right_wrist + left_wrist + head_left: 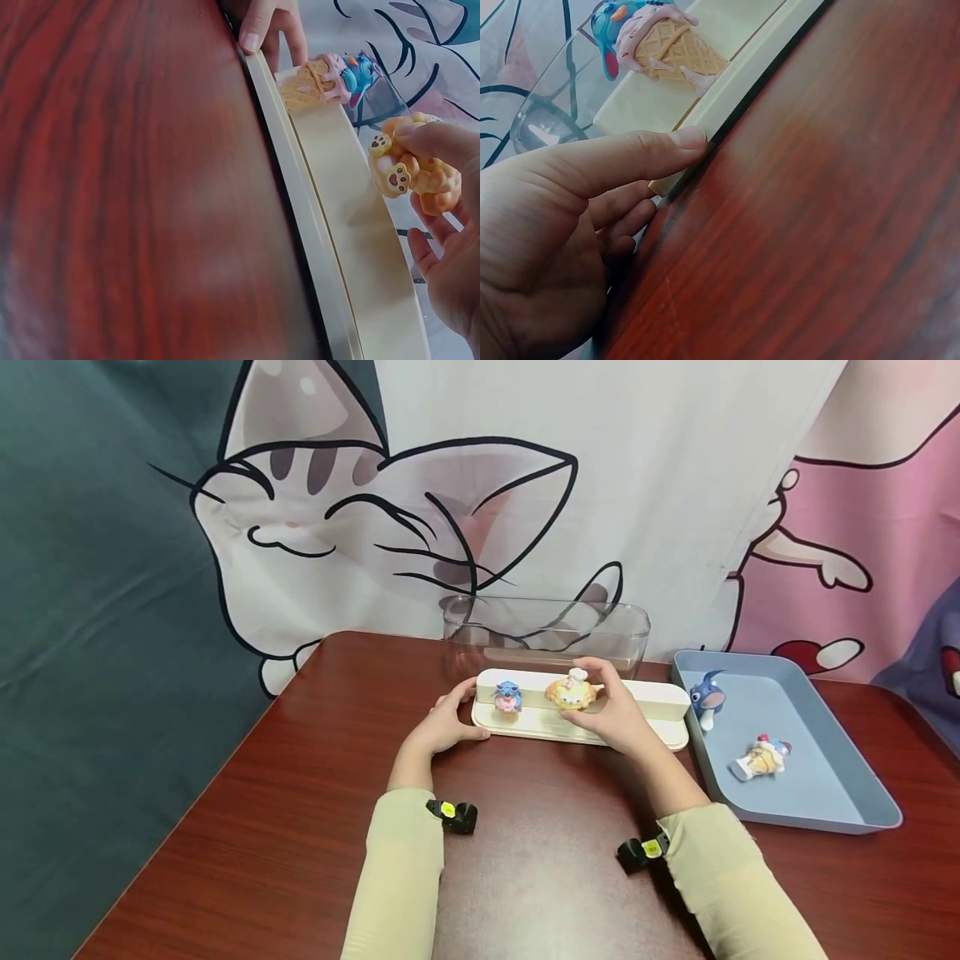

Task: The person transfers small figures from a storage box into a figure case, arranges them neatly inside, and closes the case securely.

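A cream stepped display base lies on the table. My left hand grips its left end, thumb on the front edge, as the left wrist view shows; the other fingers are partly hidden. Near that end stands a blue character figurine in a waffle cone with pink ice cream. With thumb and fingers, my right hand pinches a yellow-orange figurine with a white chef hat. Paw pads show on its underside in the right wrist view, and it hangs above the base, right of the cone figurine.
Behind the base stands a clear plastic cover. At the right, a blue-grey tray holds a blue big-eared figurine and a cone-shaped figurine lying down. A cartoon-printed curtain hangs along the table's back edge.
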`<state>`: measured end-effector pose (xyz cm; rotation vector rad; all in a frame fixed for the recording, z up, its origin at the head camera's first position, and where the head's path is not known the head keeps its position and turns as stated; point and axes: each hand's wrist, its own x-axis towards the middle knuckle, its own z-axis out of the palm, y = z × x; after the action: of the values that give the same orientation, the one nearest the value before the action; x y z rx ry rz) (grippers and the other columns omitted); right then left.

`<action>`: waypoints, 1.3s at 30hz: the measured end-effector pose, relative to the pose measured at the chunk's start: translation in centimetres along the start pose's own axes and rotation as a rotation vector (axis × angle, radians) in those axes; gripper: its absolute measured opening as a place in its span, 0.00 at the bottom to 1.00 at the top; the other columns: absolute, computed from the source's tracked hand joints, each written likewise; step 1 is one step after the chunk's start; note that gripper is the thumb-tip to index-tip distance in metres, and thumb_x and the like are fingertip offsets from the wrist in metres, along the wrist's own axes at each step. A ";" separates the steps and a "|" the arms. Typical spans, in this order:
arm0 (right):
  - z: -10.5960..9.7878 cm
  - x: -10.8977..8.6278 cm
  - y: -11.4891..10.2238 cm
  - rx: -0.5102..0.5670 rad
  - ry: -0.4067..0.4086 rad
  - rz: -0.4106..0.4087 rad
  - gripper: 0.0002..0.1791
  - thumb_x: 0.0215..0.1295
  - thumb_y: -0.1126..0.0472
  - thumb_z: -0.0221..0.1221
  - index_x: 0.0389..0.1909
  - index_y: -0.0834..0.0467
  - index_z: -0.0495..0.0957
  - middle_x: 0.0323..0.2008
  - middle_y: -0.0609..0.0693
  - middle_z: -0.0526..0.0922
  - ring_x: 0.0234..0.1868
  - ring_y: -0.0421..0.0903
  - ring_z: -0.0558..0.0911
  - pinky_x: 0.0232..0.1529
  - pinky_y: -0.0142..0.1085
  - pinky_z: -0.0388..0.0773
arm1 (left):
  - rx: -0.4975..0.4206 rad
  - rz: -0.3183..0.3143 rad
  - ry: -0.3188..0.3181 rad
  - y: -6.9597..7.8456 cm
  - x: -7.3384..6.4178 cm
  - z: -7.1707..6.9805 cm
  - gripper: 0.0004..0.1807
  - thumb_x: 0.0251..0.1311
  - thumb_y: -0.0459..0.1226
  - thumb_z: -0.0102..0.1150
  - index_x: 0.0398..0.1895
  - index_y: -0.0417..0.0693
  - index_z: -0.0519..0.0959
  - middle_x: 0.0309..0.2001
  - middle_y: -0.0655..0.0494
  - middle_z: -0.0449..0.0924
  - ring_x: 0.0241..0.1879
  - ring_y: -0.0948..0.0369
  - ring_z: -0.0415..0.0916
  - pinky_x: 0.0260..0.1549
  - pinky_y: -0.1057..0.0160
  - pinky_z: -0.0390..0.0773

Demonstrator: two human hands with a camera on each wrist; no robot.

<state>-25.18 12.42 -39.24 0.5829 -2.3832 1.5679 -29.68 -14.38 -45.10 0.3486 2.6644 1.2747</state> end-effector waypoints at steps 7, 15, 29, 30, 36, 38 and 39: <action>0.5 -0.1 0.1 0.000 -0.010 -0.011 0.36 0.42 0.78 0.67 0.56 0.68 0.64 0.50 0.65 0.71 0.49 0.55 0.69 0.45 0.45 0.64 | -0.010 0.004 0.004 0.1 0.0 -0.1 0.52 0.44 0.39 0.73 0.71 0.58 0.52 0.65 0.55 0.62 0.65 0.53 0.50 0.61 0.44 0.50; 1.0 0.3 3.3 0.001 0.002 -0.028 0.38 0.40 0.77 0.70 0.56 0.66 0.66 0.52 0.62 0.69 0.48 0.52 0.68 0.47 0.46 0.63 | -0.009 0.000 -0.002 0.2 0.0 0.0 0.52 0.44 0.39 0.73 0.71 0.59 0.52 0.65 0.55 0.62 0.64 0.54 0.50 0.61 0.45 0.50; 1.8 0.5 4.4 -0.126 0.025 -0.034 0.37 0.37 0.70 0.73 0.52 0.59 0.69 0.43 0.58 0.72 0.48 0.52 0.67 0.48 0.45 0.62 | -0.008 0.001 0.002 0.2 -0.1 0.0 0.52 0.44 0.39 0.73 0.71 0.60 0.52 0.65 0.56 0.62 0.64 0.54 0.51 0.61 0.45 0.51; 1.9 0.5 4.4 -0.132 0.032 -0.036 0.37 0.37 0.70 0.73 0.52 0.59 0.70 0.43 0.58 0.72 0.47 0.53 0.67 0.48 0.45 0.62 | -0.009 0.000 0.002 0.2 -0.1 0.0 0.52 0.44 0.39 0.73 0.71 0.60 0.52 0.65 0.56 0.62 0.64 0.54 0.51 0.61 0.45 0.51; 2.3 0.6 4.6 -0.216 0.046 -0.053 0.37 0.35 0.68 0.75 0.51 0.58 0.70 0.41 0.57 0.77 0.47 0.54 0.67 0.50 0.48 0.56 | -0.008 0.001 0.002 0.3 0.0 0.0 0.52 0.44 0.40 0.73 0.71 0.60 0.52 0.65 0.56 0.62 0.64 0.55 0.51 0.61 0.46 0.52; 2.4 0.6 4.7 -0.246 0.036 -0.053 0.37 0.35 0.67 0.75 0.51 0.58 0.70 0.41 0.57 0.78 0.48 0.54 0.67 0.51 0.49 0.55 | -0.009 -0.002 0.002 0.3 -0.1 -0.1 0.52 0.44 0.40 0.73 0.71 0.60 0.52 0.65 0.56 0.62 0.64 0.55 0.51 0.61 0.45 0.52; 2.4 0.6 4.7 -0.258 0.032 -0.052 0.37 0.36 0.66 0.75 0.50 0.57 0.70 0.41 0.57 0.78 0.48 0.54 0.67 0.51 0.49 0.55 | -0.011 -0.003 0.002 0.3 -0.1 -0.1 0.52 0.44 0.40 0.73 0.72 0.60 0.52 0.65 0.56 0.62 0.64 0.54 0.51 0.61 0.45 0.52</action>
<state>-27.79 11.70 -43.84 0.5554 -2.4711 1.2125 -29.60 -14.29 -44.83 0.3413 2.6577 1.2894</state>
